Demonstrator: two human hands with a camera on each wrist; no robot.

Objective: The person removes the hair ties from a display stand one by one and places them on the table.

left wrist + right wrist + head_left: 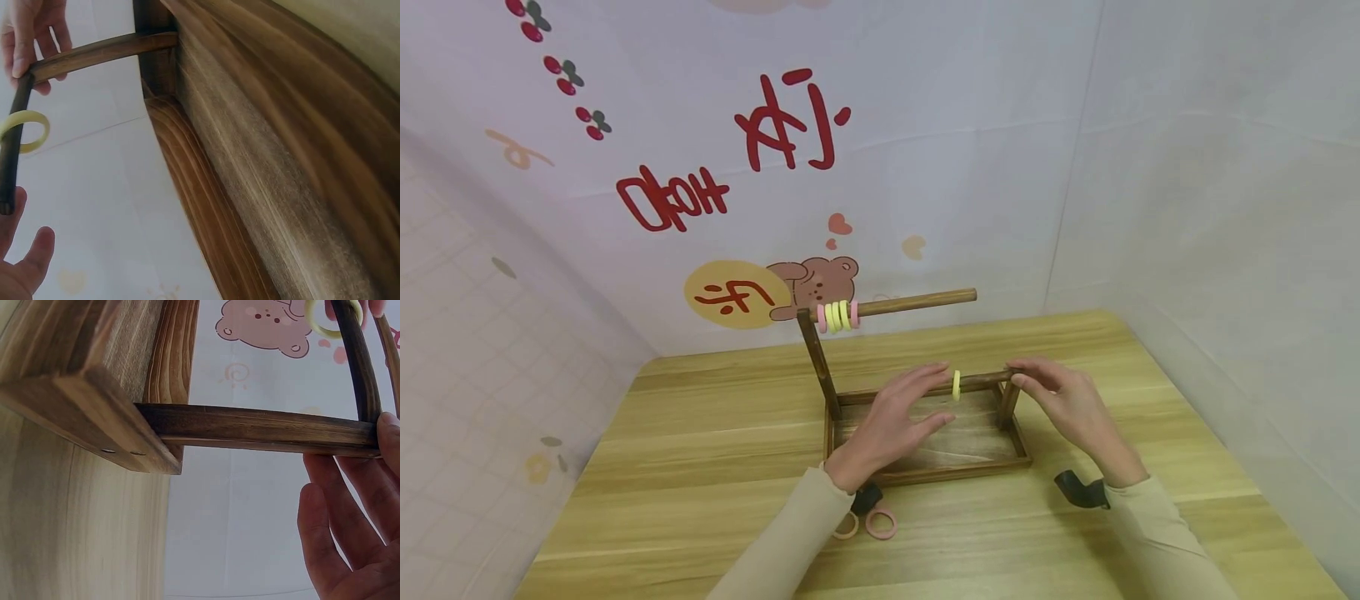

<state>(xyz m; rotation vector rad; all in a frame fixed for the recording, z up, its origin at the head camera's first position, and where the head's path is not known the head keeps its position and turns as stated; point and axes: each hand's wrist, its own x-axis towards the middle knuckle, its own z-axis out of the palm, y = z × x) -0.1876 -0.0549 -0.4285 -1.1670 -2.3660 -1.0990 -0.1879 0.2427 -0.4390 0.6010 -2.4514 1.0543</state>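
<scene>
A dark wooden rack has a tray base (955,474) and two horizontal rods. On its lower rod (988,380) hangs one yellow ring (957,385). My left hand (891,425) is just left of that ring, by the rod's free end, with fingers stretched and thumb apart; nothing is held in it. At the rod's other end, my right hand (1071,407) grips the corner where the rod meets the short post (262,430), thumb on one side and fingers behind. The upper rod (921,301) carries several pink and yellow rings (837,317) near its tall post (818,362).
A pink ring (882,537) and a tan ring (848,536) lie on the wooden table (715,450) before the rack. Black curved pieces show beside the left wrist (867,499) and right wrist (1078,490). Behind the table hangs a printed white cloth (962,167).
</scene>
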